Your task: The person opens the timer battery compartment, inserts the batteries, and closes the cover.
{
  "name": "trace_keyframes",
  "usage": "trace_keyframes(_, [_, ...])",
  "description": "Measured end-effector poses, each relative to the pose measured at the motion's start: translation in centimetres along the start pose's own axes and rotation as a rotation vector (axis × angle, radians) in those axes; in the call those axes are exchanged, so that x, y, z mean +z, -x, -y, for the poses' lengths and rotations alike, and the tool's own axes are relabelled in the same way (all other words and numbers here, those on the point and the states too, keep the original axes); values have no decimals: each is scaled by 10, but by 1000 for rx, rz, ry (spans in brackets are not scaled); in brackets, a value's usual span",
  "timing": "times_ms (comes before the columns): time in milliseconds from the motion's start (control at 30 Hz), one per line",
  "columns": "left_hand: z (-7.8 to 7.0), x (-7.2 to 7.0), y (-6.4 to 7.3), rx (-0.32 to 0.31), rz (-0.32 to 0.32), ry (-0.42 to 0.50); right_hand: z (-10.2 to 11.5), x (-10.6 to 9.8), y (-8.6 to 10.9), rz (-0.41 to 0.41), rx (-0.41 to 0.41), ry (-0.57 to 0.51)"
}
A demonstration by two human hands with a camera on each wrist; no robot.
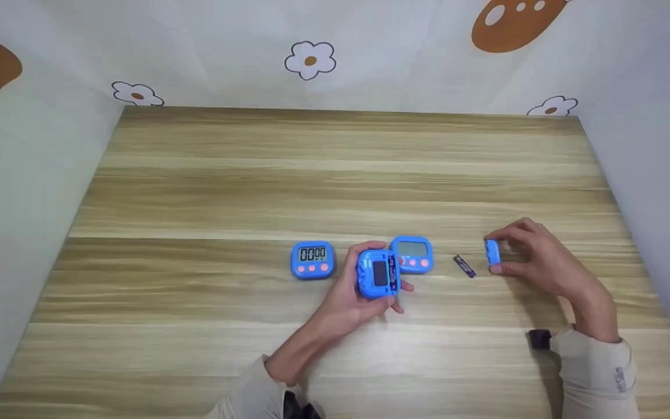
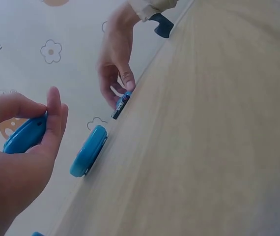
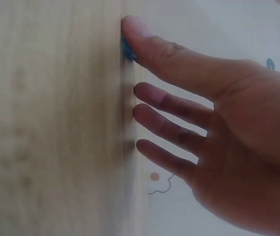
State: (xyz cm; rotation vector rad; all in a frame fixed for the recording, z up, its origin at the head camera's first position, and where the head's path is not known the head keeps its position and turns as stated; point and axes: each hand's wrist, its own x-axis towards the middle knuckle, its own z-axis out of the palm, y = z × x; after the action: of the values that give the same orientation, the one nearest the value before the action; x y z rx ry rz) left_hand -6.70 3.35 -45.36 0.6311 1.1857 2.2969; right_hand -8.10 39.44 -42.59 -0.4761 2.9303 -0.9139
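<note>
My left hand (image 1: 346,302) grips a blue digital timer (image 1: 380,273) back side up. Its battery compartment is uncovered, and a dark battery (image 1: 393,272) lies in the slot along the right side. Thumb and fingers of my right hand (image 1: 544,265) pinch the ends of a small blue battery cover (image 1: 492,254) down at the tabletop. In the right wrist view only a sliver of the cover (image 3: 127,49) shows by the thumb. A loose AAA-size battery (image 1: 464,266) lies on the table between the two hands.
Left of the held timer, a second blue timer (image 1: 312,260) lies face up showing 00:00. A third timer (image 1: 415,254) with a blank screen lies just behind the left hand, partly overlapped by it. The wood-grain table (image 1: 335,192) meets pale patterned walls (image 1: 224,52).
</note>
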Motion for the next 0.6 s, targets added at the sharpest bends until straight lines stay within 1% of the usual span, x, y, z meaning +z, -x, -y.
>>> trace_keyframes(100, [-1,-1,0,5,-14,-3,5,1,-5,-34,26,-41])
trace_keyframes(133, [-1,-1,0,-1,-22,-3,8,2,-5,-53,32,-75])
trace_keyframes(167, [0,-1,0,-8,-32,-4,12,4,-5,-74,28,-134])
trace_keyframes(233, [-1,-1,0,-19,-55,-4,27,11,-7,-121,29,-313])
trace_keyframes(300, [-1,-1,0,-23,-84,-13,49,21,-10,-140,26,-537])
trace_keyframes(367, [-2,-1,0,-22,-107,-24,73,34,-14,-124,25,-747])
trace_keyframes(400, [-3,-1,1,-20,-115,-24,85,41,-16,-108,35,-822])
trace_keyframes(433, [-3,0,1,-19,-123,-32,95,49,-18,-87,39,-870])
trace_keyframes(467, [-3,1,1,-20,-132,-41,105,55,-19,-65,40,-900])
trace_keyframes(533, [-4,2,1,-24,-141,-53,118,67,-22,-50,48,-892])
trace_keyframes(600, [-4,4,1,-26,-142,-61,126,74,-23,-64,60,-860])
